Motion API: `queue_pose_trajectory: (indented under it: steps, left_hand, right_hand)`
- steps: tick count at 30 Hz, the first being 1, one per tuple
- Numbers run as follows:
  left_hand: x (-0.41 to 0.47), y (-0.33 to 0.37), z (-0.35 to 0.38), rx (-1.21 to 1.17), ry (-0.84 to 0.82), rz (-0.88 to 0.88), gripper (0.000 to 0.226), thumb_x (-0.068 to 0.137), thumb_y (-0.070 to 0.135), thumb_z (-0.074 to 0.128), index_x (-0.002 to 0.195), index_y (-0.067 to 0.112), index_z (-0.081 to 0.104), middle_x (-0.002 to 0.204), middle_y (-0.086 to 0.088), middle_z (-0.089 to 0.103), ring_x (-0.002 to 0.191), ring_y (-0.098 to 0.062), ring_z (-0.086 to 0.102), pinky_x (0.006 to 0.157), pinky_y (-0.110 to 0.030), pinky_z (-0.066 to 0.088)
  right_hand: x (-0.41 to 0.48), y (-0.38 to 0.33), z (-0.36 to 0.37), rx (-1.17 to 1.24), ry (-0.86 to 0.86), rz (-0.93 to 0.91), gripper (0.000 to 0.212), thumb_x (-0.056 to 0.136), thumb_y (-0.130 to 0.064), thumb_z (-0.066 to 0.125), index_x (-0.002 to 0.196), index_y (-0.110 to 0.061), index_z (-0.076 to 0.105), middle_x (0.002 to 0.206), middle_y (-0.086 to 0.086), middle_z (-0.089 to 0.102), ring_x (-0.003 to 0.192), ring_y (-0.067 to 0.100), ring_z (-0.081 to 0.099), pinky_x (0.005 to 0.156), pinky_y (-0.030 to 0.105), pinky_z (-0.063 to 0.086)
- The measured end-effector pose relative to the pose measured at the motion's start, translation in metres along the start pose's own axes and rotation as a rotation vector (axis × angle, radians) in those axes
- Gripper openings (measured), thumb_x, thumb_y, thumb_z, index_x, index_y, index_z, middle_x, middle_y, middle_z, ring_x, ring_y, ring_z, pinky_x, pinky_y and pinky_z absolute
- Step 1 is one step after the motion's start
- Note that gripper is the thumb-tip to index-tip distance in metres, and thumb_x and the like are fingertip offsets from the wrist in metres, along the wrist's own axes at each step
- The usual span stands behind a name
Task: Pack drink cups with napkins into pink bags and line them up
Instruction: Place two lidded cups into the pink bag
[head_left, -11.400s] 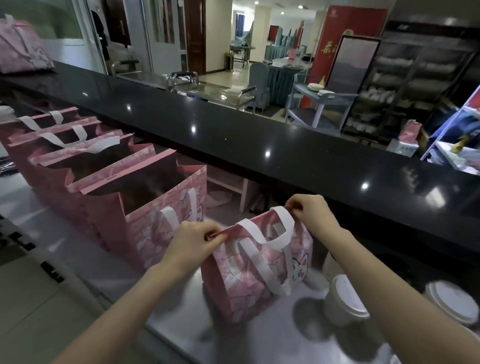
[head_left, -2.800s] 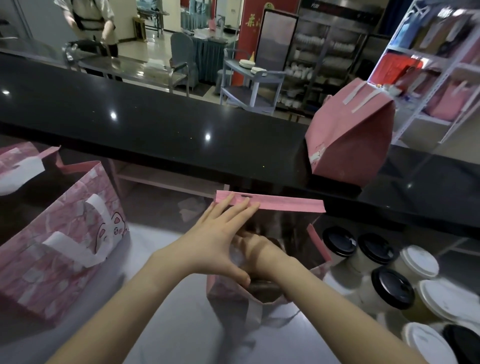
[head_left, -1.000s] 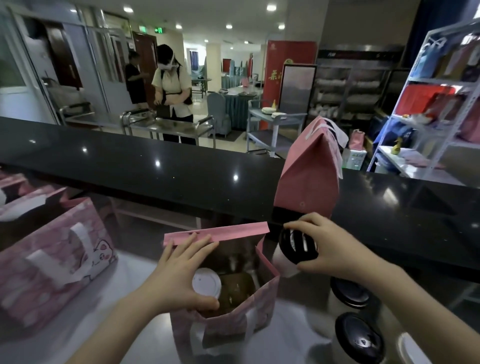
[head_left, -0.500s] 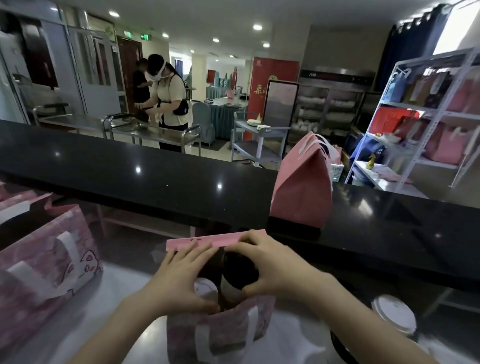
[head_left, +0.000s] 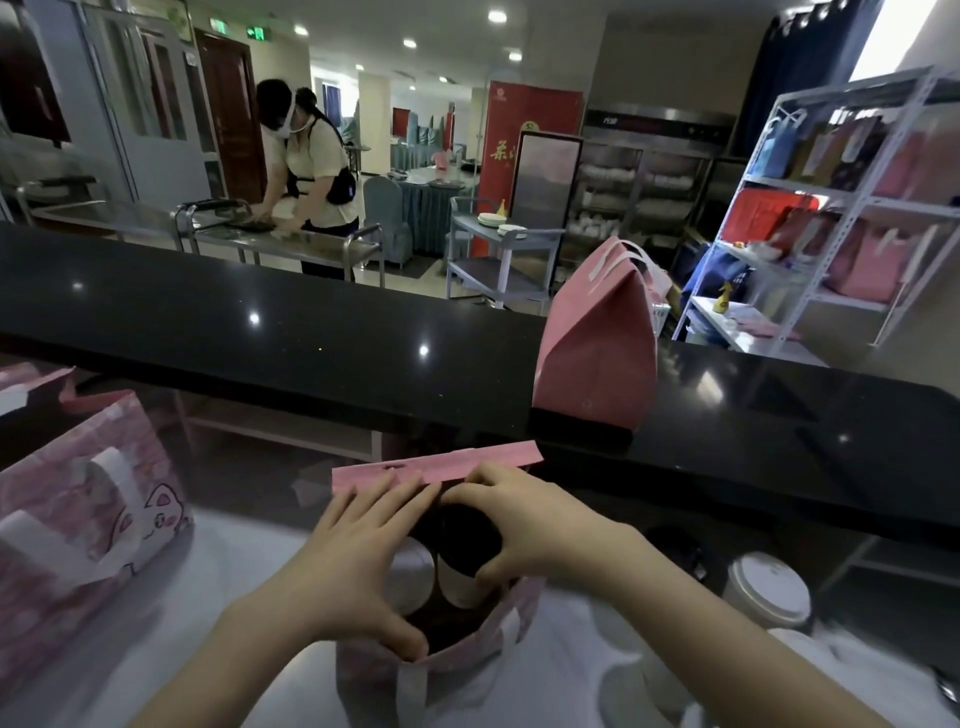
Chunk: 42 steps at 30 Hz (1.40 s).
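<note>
Steel counter (head_left: 234, 571): right hand (head_left: 540, 525) grips upright black-lid cup (head_left: 467, 540) over pink bag (head_left: 374, 680) mouth, right of white-lid cup (head_left: 410, 571); left hand (head_left: 353, 561) flat, spreading rim.

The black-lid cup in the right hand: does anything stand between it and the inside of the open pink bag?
Nothing visible does. The left hand spreads the mouth of the pink bag open, and the black-lid cup, gripped by the right hand, is partly inside. The white-lid cup stands to its left, not under it.
</note>
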<state>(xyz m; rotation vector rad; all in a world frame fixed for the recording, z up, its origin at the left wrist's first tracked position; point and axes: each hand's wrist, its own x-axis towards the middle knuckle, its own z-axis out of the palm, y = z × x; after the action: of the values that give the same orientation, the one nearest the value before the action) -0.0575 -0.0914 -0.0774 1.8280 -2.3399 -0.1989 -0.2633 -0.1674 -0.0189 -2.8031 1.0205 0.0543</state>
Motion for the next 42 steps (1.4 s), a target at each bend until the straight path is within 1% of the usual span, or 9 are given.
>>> queue_pose_trajectory:
  steps: [5,10,13,16,19,26,32,38,42]
  left_hand:
    - [-0.007,0.0,0.0,-0.028,0.033,0.002,0.128,0.047,0.082,0.059,0.132,0.057,-0.033,0.144,0.032,-0.035,0.128,0.006,-0.042,0.111,-0.029,-0.019]
    - [-0.011,0.007,0.0,-0.018,0.042,0.008,0.129,0.045,0.084,0.059,0.136,0.056,-0.028,0.14,0.036,-0.035,0.129,0.005,-0.041,0.11,-0.028,-0.021]
    - [-0.012,0.011,0.002,-0.007,0.046,0.006,0.129,0.045,0.082,0.059,0.137,0.057,-0.027,0.137,0.038,-0.038,0.129,0.005,-0.042,0.106,-0.025,-0.025]
    - [-0.011,0.01,0.002,-0.003,0.054,-0.001,0.128,0.045,0.081,0.059,0.136,0.058,-0.027,0.138,0.038,-0.037,0.13,0.005,-0.041,0.103,-0.023,-0.027]
    - [-0.011,0.008,0.002,-0.019,0.06,-0.009,0.126,0.045,0.08,0.059,0.134,0.059,-0.028,0.14,0.037,-0.033,0.131,0.006,-0.039,0.107,-0.025,-0.024]
    - [-0.013,0.002,0.0,-0.027,0.08,-0.014,0.125,0.046,0.085,0.056,0.136,0.057,-0.026,0.142,0.036,-0.03,0.132,0.006,-0.038,0.109,-0.027,-0.022]
    - [-0.012,-0.002,-0.003,-0.035,0.086,-0.018,0.119,0.05,0.084,0.055,0.134,0.059,-0.025,0.147,0.032,-0.024,0.135,0.004,-0.035,0.112,-0.031,-0.02]
    - [-0.008,-0.009,-0.002,-0.052,0.071,-0.028,0.116,0.051,0.084,0.053,0.132,0.062,-0.026,0.149,0.031,-0.023,0.134,0.005,-0.036,0.113,-0.035,-0.021]
    - [-0.001,-0.008,0.0,-0.079,0.062,-0.019,0.115,0.051,0.085,0.053,0.132,0.063,-0.026,0.148,0.029,-0.027,0.132,0.006,-0.039,0.112,-0.039,-0.024]
  right_hand:
    - [0.0,0.014,0.025,-0.191,-0.038,0.047,0.07,0.075,-0.032,0.076,0.134,-0.031,0.039,0.127,0.003,0.039,0.115,0.024,0.039,0.072,0.032,0.042]
    - [0.009,0.019,0.042,-0.113,-0.027,0.094,0.073,0.069,-0.026,0.079,0.128,-0.032,0.036,0.122,0.001,0.038,0.11,0.022,0.041,0.073,0.034,0.038]
    - [0.02,0.012,0.049,-0.149,-0.023,0.101,0.073,0.07,-0.024,0.079,0.128,-0.029,0.036,0.121,0.003,0.04,0.109,0.025,0.045,0.073,0.035,0.04]
    - [0.026,0.009,0.056,-0.204,-0.055,0.124,0.072,0.074,-0.025,0.076,0.134,-0.024,0.036,0.13,0.01,0.04,0.116,0.031,0.045,0.079,0.041,0.047]
    - [0.031,0.007,0.06,-0.211,-0.075,0.143,0.074,0.076,-0.027,0.075,0.138,-0.022,0.035,0.135,0.012,0.038,0.119,0.033,0.044,0.086,0.044,0.05]
    - [0.033,0.01,0.07,-0.116,-0.114,0.136,0.079,0.069,-0.026,0.081,0.135,-0.026,0.037,0.133,0.008,0.04,0.117,0.031,0.045,0.086,0.042,0.049]
    - [0.038,0.01,0.081,-0.127,-0.134,0.19,0.09,0.07,-0.027,0.08,0.144,-0.026,0.028,0.137,0.009,0.037,0.122,0.032,0.042,0.091,0.045,0.05]
    - [0.048,0.007,0.084,-0.13,-0.19,0.237,0.086,0.075,-0.025,0.077,0.144,-0.021,0.028,0.139,0.014,0.035,0.125,0.035,0.039,0.096,0.048,0.047]
    - [0.05,-0.003,0.089,-0.131,-0.149,0.238,0.081,0.077,-0.025,0.075,0.144,-0.017,0.029,0.14,0.017,0.033,0.125,0.038,0.038,0.099,0.046,0.045]
